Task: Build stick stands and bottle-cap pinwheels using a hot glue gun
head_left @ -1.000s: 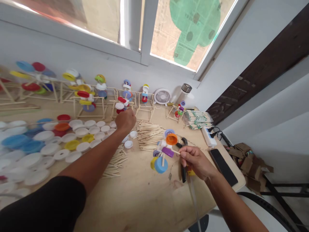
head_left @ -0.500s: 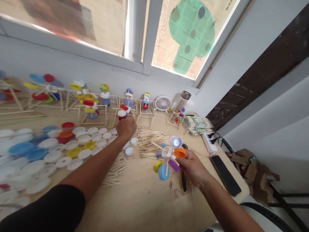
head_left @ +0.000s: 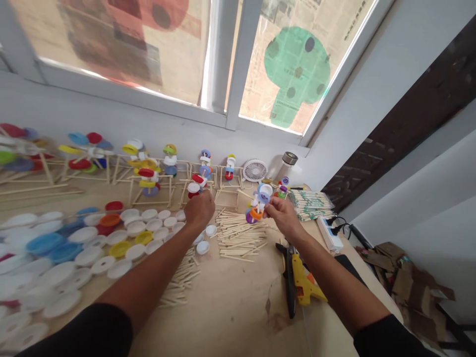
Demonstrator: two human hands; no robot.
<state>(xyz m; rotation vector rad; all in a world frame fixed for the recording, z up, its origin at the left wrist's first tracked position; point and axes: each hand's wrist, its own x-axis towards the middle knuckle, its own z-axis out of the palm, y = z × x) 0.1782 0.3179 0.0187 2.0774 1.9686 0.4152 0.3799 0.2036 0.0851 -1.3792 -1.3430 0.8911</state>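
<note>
My right hand [head_left: 283, 214] grips a small wheel of coloured bottle caps on wooden sticks [head_left: 256, 214], raised over the table, with purple, orange and white caps showing. My left hand [head_left: 200, 212] is closed in a fist, its fingertips turned away from view. It is right in front of a stick frame that bears a wheel of red, white and blue caps [head_left: 194, 188]; whether it grips that frame is hidden. A pile of wooden sticks [head_left: 240, 235] lies between my hands, and more sticks [head_left: 182, 282] are under my left forearm.
Many loose bottle caps [head_left: 87, 234] cover the left side. Finished-looking stick frames with cap wheels [head_left: 89, 151] line the wall. A white fan [head_left: 255, 170], a flask [head_left: 287, 166], bagged sticks [head_left: 311, 202], a power strip [head_left: 330, 235], black-handled cutters [head_left: 289, 282] and a yellow glue gun [head_left: 303, 282] stand rightward.
My right hand has carried the cap wheel up and away from me, towards the back, turning it more edge-on. The glue gun and cutters now show. My left fist stays by the frame.
</note>
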